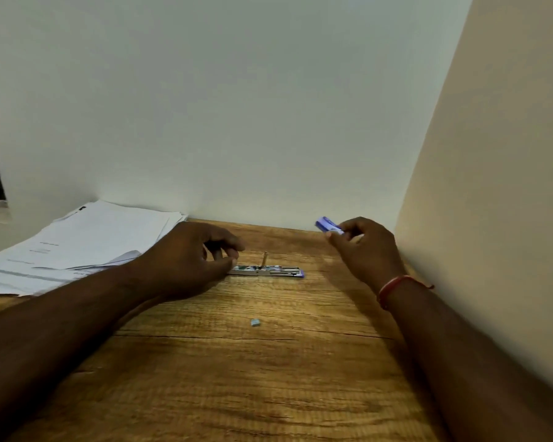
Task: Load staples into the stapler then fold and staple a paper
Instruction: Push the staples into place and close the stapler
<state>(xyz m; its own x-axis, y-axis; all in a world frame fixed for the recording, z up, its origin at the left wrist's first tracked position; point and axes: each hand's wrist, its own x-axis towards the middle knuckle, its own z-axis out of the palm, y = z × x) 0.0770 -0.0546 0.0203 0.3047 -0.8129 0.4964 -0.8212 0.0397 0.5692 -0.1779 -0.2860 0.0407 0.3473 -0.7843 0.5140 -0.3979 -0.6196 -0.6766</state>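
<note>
A small stapler (268, 270) lies opened flat on the wooden table (224, 371), its metal channel showing and a thin rod standing up at its middle. My left hand (189, 260) rests at the stapler's left end, fingers curled, thumb and fingertips close to the metal; whether they pinch anything is hidden. My right hand (367, 247) is raised to the right of the stapler and grips a small blue staple box (329, 225) between thumb and fingers. A short strip of staples (255, 322) lies loose on the table nearer to me.
A loose stack of white printed papers (87, 244) lies at the back left of the table. A white wall runs along the back edge and a cream wall (492, 186) closes off the right side.
</note>
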